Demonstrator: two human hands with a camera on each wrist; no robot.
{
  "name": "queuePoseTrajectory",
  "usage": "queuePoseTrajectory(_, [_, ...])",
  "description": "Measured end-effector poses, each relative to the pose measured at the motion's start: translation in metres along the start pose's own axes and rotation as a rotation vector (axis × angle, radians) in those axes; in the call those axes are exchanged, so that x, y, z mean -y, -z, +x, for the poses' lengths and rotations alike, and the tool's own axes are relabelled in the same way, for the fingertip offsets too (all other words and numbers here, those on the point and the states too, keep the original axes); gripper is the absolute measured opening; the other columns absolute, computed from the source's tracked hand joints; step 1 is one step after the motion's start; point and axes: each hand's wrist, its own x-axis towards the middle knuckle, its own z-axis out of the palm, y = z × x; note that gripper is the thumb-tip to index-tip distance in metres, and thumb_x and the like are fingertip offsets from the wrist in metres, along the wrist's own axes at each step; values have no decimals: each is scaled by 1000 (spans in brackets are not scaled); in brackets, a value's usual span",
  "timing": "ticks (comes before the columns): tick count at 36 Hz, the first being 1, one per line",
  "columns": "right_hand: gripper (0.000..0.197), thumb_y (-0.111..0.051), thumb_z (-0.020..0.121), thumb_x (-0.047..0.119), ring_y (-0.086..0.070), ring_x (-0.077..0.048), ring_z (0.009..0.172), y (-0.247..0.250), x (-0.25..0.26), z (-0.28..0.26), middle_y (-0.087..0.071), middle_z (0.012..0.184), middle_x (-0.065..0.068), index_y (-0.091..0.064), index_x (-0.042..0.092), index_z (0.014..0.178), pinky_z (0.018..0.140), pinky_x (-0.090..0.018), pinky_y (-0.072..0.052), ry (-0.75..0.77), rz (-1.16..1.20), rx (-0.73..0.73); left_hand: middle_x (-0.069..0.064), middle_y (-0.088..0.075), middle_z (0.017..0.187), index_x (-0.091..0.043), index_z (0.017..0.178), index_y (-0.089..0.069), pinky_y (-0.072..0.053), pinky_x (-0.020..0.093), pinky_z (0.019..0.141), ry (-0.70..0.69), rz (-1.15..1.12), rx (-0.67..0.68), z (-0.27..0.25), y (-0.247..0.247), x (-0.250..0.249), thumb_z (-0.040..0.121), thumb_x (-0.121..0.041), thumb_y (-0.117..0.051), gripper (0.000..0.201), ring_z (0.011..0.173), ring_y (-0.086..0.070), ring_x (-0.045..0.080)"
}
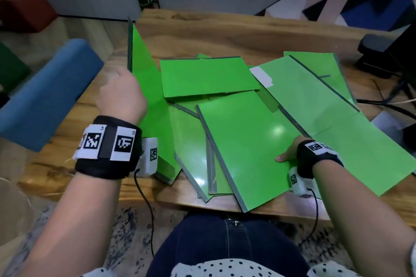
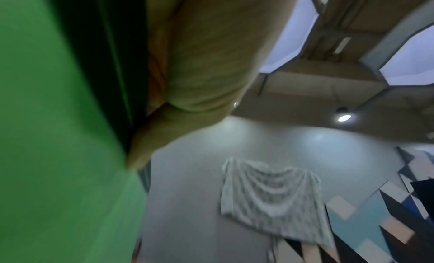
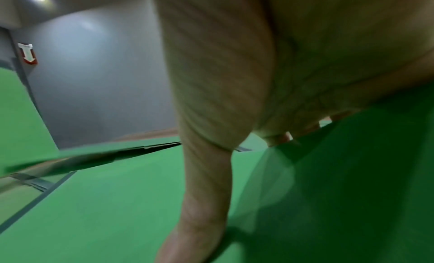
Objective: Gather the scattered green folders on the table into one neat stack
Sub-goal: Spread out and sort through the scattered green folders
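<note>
In the head view a raised green folder [image 1: 144, 69] at 10 o'clock on the tabletop [image 1: 225, 31] is gripped by the left hand [image 1: 121, 94], while in the wrist views green card is pinched under the right hand [image 3: 270, 81], whose fingers [image 3: 277, 139] are curled beneath another folder [image 1: 245, 148] at 5 o'clock.

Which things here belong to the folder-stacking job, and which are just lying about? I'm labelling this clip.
Part of the job:
- upright green card folder, gripped by left hand
- flat green card folder, pinched by right hand
- far green folder
- open green folder
- wooden table

Lying about:
- blue cushioned seat
- red block
</note>
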Motion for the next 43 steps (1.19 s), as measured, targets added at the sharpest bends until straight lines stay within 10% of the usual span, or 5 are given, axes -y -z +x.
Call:
queuePoseTrajectory(13, [61,-68,80,48,-61,-28,101,42,-10,-9,-61,124,-13,-56,8,124,90,-41,-49,98,-48,-102,21,-58,113,-4,115,-48,-42,44,82,-205,-259,-160,11,26,-12,87,-5,-43,29,104,-54,40])
queuePoseTrajectory(25, [37,-42,97,11,-47,-14,66,-8,-34,8,-40,68,1,-40,15,61,55,-19,-35,157,338,12,21,-56,114,7,119,-45,-48,43,91,94,-473,692,-5,-168,-27,90,1,-49,30,108,-55,38])
queuePoseTrajectory(30, [45,-41,94,56,-57,-23,86,-26,-38,9,-57,97,-8,-53,13,94,77,-30,-40,82,697,152,13,-55,109,5,121,-44,-48,31,80,-58,-147,898,-22,-201,-26,87,-9,-62,41,96,-56,27])
queuePoseTrajectory(37, [80,-65,87,40,-41,-32,131,-45,-21,2,-34,150,-17,-26,2,147,107,-40,-36,133,638,125,1,-50,69,-10,71,-51,-37,22,51,-173,30,967,-39,-208,-43,77,-32,-73,31,65,-50,17])
queuePoseTrajectory(43, [83,-65,88,29,-29,-31,140,-43,-27,-1,-23,156,-13,-15,8,151,115,-45,-26,189,582,218,16,-57,112,6,133,-39,-42,29,68,206,-418,900,-34,-203,-50,78,-49,-70,83,85,-49,24])
